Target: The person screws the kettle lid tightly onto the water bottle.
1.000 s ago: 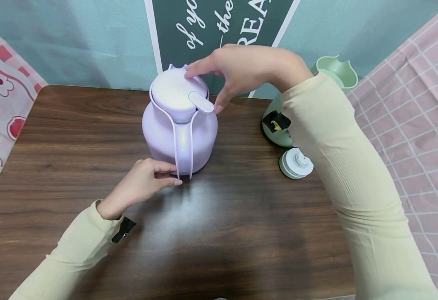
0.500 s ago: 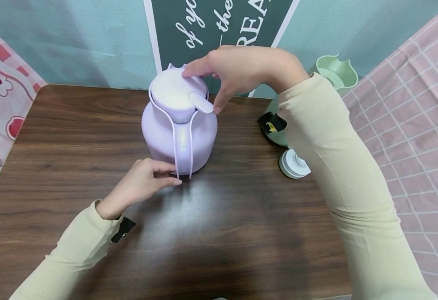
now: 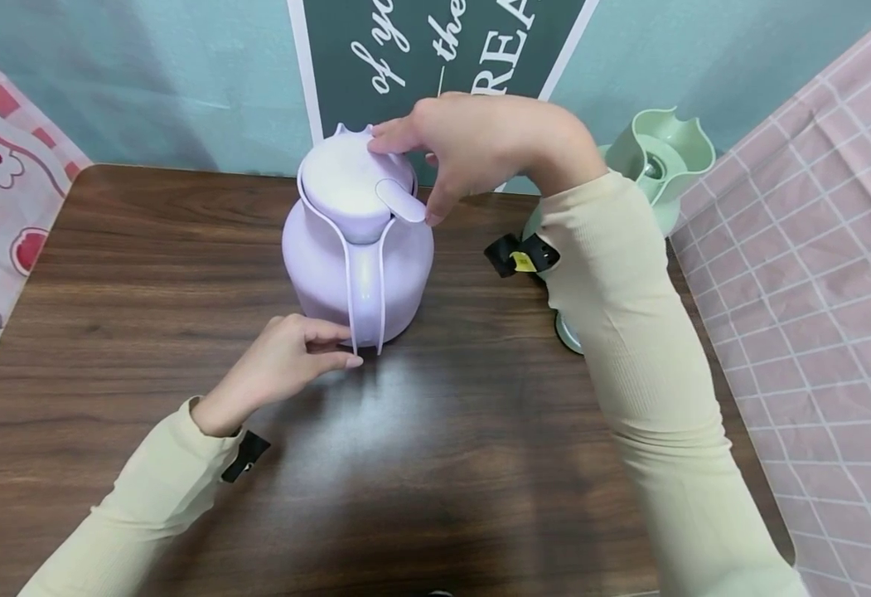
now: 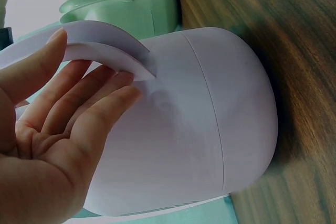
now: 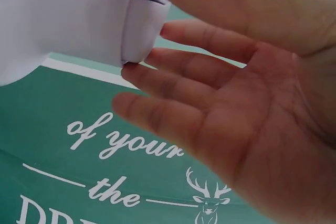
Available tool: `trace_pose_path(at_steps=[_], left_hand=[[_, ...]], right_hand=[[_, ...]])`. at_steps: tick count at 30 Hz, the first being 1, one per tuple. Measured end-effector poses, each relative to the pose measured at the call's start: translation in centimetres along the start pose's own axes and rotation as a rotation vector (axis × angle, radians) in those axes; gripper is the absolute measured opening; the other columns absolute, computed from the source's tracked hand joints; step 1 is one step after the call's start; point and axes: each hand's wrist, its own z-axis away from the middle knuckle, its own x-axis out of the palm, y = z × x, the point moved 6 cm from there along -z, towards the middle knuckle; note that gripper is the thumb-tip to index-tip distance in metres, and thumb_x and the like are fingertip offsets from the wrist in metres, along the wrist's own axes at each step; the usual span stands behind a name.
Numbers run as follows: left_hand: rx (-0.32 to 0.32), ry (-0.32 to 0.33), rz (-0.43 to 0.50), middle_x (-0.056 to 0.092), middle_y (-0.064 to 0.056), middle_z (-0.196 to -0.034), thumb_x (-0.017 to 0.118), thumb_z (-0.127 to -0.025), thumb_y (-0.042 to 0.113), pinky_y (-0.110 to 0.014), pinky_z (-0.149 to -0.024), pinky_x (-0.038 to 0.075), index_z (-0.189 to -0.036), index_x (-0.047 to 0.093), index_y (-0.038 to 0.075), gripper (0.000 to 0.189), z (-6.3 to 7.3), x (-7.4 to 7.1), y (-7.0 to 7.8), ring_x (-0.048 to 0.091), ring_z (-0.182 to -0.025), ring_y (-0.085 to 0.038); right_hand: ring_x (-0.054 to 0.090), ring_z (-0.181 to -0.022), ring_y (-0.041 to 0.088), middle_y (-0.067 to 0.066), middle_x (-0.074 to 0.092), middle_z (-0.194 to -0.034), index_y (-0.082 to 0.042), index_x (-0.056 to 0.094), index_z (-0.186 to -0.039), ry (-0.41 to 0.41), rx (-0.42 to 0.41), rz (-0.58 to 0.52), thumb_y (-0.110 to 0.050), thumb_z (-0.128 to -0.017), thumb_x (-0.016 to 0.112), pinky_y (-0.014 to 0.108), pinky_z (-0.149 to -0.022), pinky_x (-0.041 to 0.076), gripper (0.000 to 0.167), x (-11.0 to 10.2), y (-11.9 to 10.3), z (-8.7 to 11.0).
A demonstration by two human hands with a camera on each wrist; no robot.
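Note:
A lavender thermos jug [image 3: 323,274] stands upright at the back of the table, its handle [image 3: 365,286] facing me. My left hand [image 3: 278,358] holds the lower end of that handle, thumb on one side and fingers on the other. Over the top, my right hand [image 3: 480,149] grips the lid [image 3: 345,176] across its right side. The fingertips touch the lid's far edge, while the thumb is at the tip of the lever [image 3: 402,202]. In the right wrist view, several fingers [image 5: 173,85] bend toward the spout [image 5: 144,30].
Behind my right sleeve is a green jug [image 3: 670,149] with an open top, partly hidden. A small pale round stopper [image 3: 568,334] peeks out beside the sleeve. The brown table [image 3: 435,464] meets a teal cloth [image 3: 181,99] at the back and pink cloth [image 3: 815,332] at right.
My right wrist and forearm have swung left, uncovering more of the green jug and covering most of the stopper. The left hand and the lavender jug have stayed in place.

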Motion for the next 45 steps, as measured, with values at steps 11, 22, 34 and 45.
trace_pose_path(at_steps=[11, 22, 34, 45], left_hand=[[0.004, 0.004, 0.001, 0.07, 0.002, -0.084, 0.072, -0.079, 0.017, -0.029, -0.063, 0.044, -0.097, 0.072, 0.009, 0.02, 0.06, -0.09, 0.08, 0.054, -0.067, -0.008], [-0.005, 0.002, -0.003, 0.07, 0.0, -0.086, 0.072, -0.079, 0.018, -0.03, -0.065, 0.044, -0.098, 0.072, 0.009, 0.021, -0.04, -0.09, 0.17, 0.054, -0.068, -0.008], [0.003, 0.008, -0.003, 0.069, 0.001, -0.083, 0.072, -0.079, 0.016, -0.028, -0.061, 0.042, -0.099, 0.072, 0.008, 0.022, -0.09, -0.08, 0.3, 0.049, -0.063, -0.009], [0.021, 0.015, -0.003, 0.07, -0.002, -0.086, 0.072, -0.078, 0.015, -0.027, -0.06, 0.042, -0.099, 0.072, 0.007, 0.022, -0.03, 0.02, 0.37, 0.049, -0.063, -0.009]], right_hand=[[0.048, -0.078, 0.026, -0.003, 0.021, -0.148, -0.012, 0.028, -0.143, -0.007, -0.015, -0.019, -0.007, -0.075, 0.071, 0.029, -0.077, 0.039, 0.08, 0.12, -0.07, -0.01], [0.042, -0.115, 0.015, -0.005, 0.015, -0.149, -0.012, 0.024, -0.143, -0.003, -0.038, -0.058, -0.004, -0.076, 0.067, 0.027, -0.082, 0.034, 0.08, 0.53, 0.25, 0.31], [0.033, -0.126, 0.013, -0.002, 0.016, -0.148, -0.011, 0.025, -0.143, 0.033, -0.088, -0.076, -0.004, -0.077, 0.069, 0.027, -0.088, 0.033, 0.079, 0.5, 0.27, 0.46], [0.033, -0.125, 0.012, 0.001, 0.014, -0.148, -0.007, 0.025, -0.141, 0.034, -0.08, -0.073, -0.002, -0.077, 0.067, 0.026, -0.092, 0.033, 0.077, 0.85, 0.04, 0.52]])
